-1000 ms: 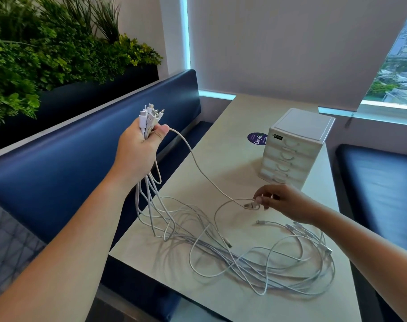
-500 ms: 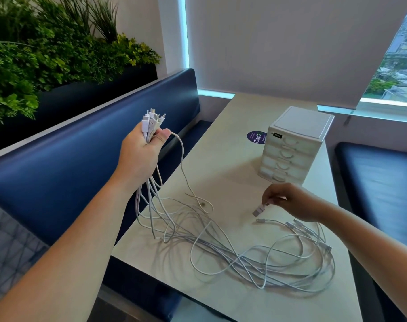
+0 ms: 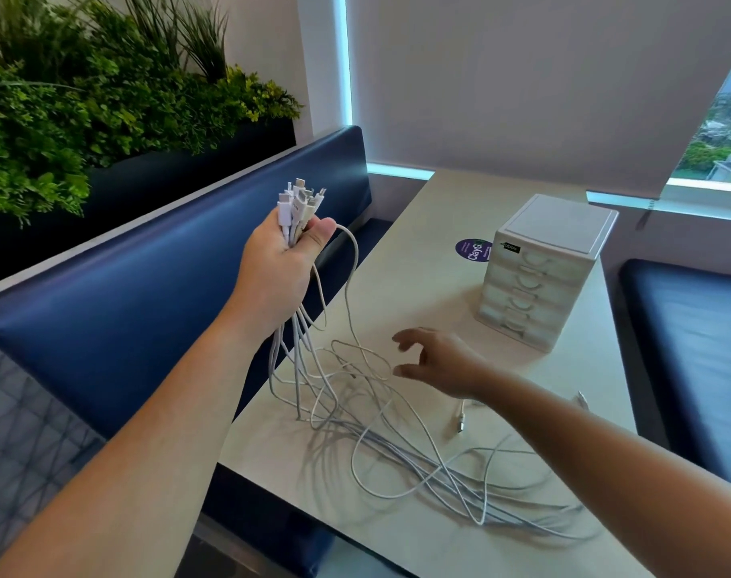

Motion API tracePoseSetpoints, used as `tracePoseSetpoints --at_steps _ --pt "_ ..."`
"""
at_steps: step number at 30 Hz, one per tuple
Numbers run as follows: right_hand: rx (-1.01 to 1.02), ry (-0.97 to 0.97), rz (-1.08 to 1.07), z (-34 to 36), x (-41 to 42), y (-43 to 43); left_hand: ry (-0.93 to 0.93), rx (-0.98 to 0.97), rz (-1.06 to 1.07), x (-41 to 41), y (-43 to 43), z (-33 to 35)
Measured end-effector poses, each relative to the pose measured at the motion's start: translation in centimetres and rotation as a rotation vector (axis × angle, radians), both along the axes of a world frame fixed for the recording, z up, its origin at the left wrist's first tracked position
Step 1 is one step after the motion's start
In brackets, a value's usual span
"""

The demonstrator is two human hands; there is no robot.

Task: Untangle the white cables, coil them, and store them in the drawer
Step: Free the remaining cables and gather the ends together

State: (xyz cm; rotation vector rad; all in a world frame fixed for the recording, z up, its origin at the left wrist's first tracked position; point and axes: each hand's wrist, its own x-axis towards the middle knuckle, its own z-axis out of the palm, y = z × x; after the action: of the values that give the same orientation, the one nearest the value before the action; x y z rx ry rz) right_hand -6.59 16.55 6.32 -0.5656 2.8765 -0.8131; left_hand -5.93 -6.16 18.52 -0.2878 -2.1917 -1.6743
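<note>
While left hand (image 3: 280,277) grips white cables (image 3: 418,465), right hand (image 3: 443,365) hangs free.
Left fist closed round the plug ends (image 3: 299,202), raised above table (image 3: 418,277) edge; cable lengths trail down into a tangled heap on the table. Right hand over the heap, fingers loosely spread, holding nothing. Behind, drawer unit (image 3: 539,281), drawers closed, black label unreadable. Beside it, purple sticker (image 3: 472,249) reads "ClayG", partly hidden.

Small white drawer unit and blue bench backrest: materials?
Small white drawer unit: likely moulded plastic, matte lid, slightly translucent fronts with moulded scoop pulls. Dark blue padded bench backrest: vinyl or leather, cannot tell which; smooth, soft sheen.
</note>
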Motion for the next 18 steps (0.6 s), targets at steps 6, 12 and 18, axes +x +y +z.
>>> tracePoseSetpoints --at_steps 6,12,18 --pt "-0.213 -0.152 -0.040 -1.8 -0.7 -2.9 0.015 0.021 -0.002 0.1 -0.3 0.1" --pt "-0.625 -0.505 -0.051 -0.7 -0.4 -2.8 0.000 0.036 0.015 -0.2 -1.3 0.3" --pt "-0.516 -0.400 -0.116 -1.0 -0.6 -3.8 0.010 0.046 -0.027 -0.4 -0.6 0.5"
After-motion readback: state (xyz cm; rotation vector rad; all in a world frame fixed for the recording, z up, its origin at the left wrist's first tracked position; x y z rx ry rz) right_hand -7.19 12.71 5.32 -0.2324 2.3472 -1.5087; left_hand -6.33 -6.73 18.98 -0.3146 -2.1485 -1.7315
